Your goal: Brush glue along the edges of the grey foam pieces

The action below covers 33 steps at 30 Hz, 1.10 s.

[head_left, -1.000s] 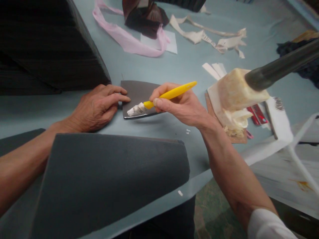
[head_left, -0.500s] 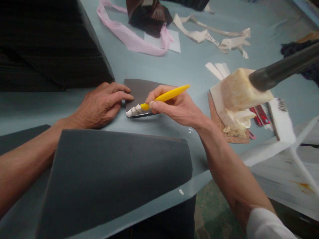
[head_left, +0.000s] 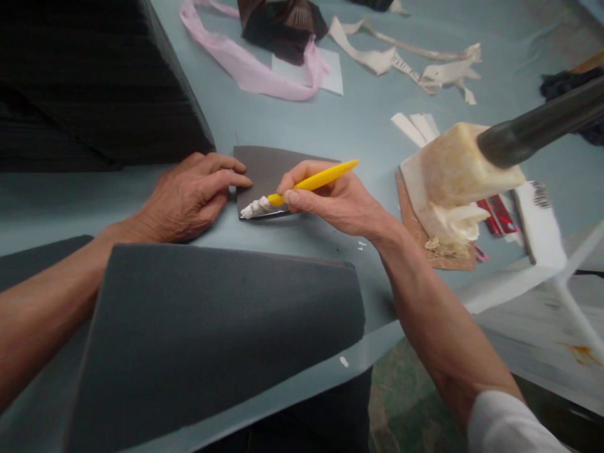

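At frame centre, the right hand [head_left: 328, 198] grasps a yellow-handled, white-caked brush [head_left: 311, 182]; the left hand [head_left: 189, 195] lies unclenched.

I'm looking into a workshop. Cut dark panels [head_left: 226, 321] lie on the pale blue desk [head_left: 368, 113] beside a tall layered stack [head_left: 94, 82], too dim on my feed to call sheets for certain. A yellow-handled tool [head_left: 325, 178] with a white-coated tip rests on a small dark piece [head_left: 268, 165], with cloth scraps [head_left: 380, 61] and a crusted cream-coloured block [head_left: 462, 157] farther off.
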Each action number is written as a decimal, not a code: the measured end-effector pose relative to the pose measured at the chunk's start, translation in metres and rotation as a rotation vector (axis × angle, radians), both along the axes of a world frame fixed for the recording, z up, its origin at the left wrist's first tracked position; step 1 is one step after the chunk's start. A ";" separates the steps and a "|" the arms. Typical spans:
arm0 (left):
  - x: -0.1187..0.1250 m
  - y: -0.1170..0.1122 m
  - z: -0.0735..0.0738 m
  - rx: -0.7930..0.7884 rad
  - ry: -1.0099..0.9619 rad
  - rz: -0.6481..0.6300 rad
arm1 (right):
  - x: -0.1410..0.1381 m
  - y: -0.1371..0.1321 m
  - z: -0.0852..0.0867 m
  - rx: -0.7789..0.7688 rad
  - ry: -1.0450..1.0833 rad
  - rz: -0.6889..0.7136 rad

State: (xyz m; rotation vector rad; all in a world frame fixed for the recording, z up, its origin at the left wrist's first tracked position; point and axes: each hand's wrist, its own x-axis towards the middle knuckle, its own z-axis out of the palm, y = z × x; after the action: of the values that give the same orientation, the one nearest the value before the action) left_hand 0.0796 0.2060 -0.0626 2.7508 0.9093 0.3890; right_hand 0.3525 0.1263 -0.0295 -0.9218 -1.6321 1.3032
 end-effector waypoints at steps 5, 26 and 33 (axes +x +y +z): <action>0.000 0.000 0.001 -0.006 0.000 -0.001 | 0.010 -0.003 0.001 -0.004 -0.040 -0.015; -0.004 0.008 -0.014 0.090 -0.066 -0.022 | 0.063 -0.016 0.004 0.013 -0.132 -0.143; -0.004 0.008 -0.014 0.092 -0.073 -0.025 | 0.078 -0.018 0.005 -0.010 -0.155 -0.216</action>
State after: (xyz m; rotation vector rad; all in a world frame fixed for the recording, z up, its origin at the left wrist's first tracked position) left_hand 0.0753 0.2139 -0.0764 2.8071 0.8585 0.5355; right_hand 0.4306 0.1085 -0.0244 -1.1956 -1.5928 1.1159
